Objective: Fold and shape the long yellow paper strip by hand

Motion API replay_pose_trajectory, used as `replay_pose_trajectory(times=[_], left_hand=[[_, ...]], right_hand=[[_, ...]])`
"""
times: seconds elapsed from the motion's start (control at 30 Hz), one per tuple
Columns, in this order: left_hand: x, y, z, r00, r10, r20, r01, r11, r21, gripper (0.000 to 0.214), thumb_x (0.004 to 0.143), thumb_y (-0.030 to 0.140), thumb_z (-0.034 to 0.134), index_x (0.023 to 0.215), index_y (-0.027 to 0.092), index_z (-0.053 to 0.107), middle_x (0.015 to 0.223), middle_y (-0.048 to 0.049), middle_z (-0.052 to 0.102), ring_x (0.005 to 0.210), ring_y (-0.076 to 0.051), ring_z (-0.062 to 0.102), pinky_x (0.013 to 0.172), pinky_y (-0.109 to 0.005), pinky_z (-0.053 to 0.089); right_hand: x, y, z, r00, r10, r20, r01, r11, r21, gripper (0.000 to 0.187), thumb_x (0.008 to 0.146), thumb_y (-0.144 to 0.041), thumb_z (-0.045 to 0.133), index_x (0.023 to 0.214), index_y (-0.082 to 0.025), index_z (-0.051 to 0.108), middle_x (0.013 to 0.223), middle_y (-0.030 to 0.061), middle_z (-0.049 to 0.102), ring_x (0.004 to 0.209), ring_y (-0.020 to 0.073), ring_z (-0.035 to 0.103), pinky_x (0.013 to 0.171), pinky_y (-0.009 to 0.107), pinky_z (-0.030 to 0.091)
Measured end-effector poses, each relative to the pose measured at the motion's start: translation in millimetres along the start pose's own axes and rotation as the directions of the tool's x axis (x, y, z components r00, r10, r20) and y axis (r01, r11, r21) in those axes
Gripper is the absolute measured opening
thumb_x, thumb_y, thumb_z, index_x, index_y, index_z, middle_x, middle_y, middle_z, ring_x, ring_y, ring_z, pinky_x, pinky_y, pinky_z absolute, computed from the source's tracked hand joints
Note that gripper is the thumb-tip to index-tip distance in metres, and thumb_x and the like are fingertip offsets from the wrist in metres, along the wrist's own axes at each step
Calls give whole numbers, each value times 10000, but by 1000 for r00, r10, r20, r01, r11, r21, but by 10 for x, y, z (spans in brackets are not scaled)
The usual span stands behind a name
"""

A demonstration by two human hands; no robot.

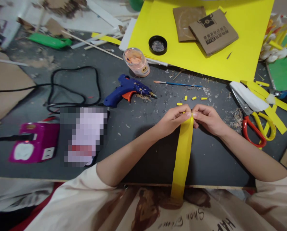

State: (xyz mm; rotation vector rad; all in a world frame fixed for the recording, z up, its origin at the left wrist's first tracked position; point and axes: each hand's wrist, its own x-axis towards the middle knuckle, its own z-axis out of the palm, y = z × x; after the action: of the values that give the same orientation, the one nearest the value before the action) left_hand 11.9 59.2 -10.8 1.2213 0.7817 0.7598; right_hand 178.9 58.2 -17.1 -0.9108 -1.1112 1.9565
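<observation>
A long yellow paper strip (182, 154) hangs from my fingers toward my body, its lower end over the table's front edge. My left hand (176, 118) pinches its far end between thumb and fingertips. Right beside it, my right hand (205, 118) grips the same end, the two thumbs nearly touching. Just beyond my hands lie several small yellow paper rolls (194, 98) on the dark table (143, 154). Farther back is a thin blue paintbrush (184, 84).
Left of my hands lie a blue glue gun (120, 91), a blurred-out phone (85, 134) and a magenta power box (35, 141). An open paint jar (142, 69) stands behind. Scissors (254, 128) and yellow strips lie right. Yellow sheet (239, 61) and cardboard pieces (213, 33) are at the back.
</observation>
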Motion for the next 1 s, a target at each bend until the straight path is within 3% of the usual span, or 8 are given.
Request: replay_pose_trajectory(times=[0.2, 0.33, 0.43, 0.57, 0.7, 1.0], left_hand=[[-14, -15, -6, 1000, 13, 12, -13, 999, 33, 394, 818, 519, 539, 656, 164, 481, 599, 30, 464, 547, -88, 440, 521, -219, 323], [-7, -36, 7, 1000, -7, 30, 9, 998, -60, 365, 825, 506, 544, 707, 171, 459, 614, 22, 541, 567, -96, 532, 533, -208, 386], [3, -61, 22, 999, -27, 30, 32, 983, -183, 332, 785, 439, 632, 907, 187, 452, 688, 11, 630, 623, -114, 618, 570, -202, 441], [6, -83, 39, 999, -6, -51, -7, 968, -251, 579, 746, 353, 690, 1199, 225, 355, 798, 0, 672, 719, -144, 676, 643, -220, 494], [-5, -71, 50, 984, -16, -179, -28, 970, -240, 647, 744, 341, 685, 1269, 235, 322, 902, -16, 670, 705, -142, 682, 673, -239, 526], [4, -104, 26, 979, 55, -198, -95, 975, -199, 688, 749, 357, 680, 1307, 228, 300, 962, -30, 676, 687, -118, 669, 648, -214, 531]], right_hand=[[-9, -1, -10, 1000, 0, 13, 0, 1000, -20, 236, 761, -343, 690, 689, -154, 570, 547, -58, 589, 454, 44, 520, 472, 176, 408], [-1, -13, 0, 1000, 7, -15, -7, 1000, 28, 222, 764, -334, 687, 689, -158, 573, 529, -59, 580, 444, 44, 509, 469, 176, 407], [18, -31, 12, 991, -43, -126, 57, 992, 108, 204, 754, -318, 694, 687, -169, 572, 500, -70, 557, 417, 37, 482, 445, 166, 384], [30, -15, 7, 964, -103, -246, 139, 981, 133, 188, 737, -326, 709, 731, -187, 582, 524, -71, 575, 430, 41, 500, 447, 165, 395], [13, 45, -19, 987, -100, -127, 105, 994, 28, 153, 764, -308, 694, 795, -180, 615, 578, -53, 608, 481, 55, 548, 473, 178, 432], [9, 32, -36, 996, -78, -43, 79, 996, 38, 143, 778, -288, 684, 789, -171, 602, 559, -57, 618, 464, 50, 554, 468, 168, 431]])
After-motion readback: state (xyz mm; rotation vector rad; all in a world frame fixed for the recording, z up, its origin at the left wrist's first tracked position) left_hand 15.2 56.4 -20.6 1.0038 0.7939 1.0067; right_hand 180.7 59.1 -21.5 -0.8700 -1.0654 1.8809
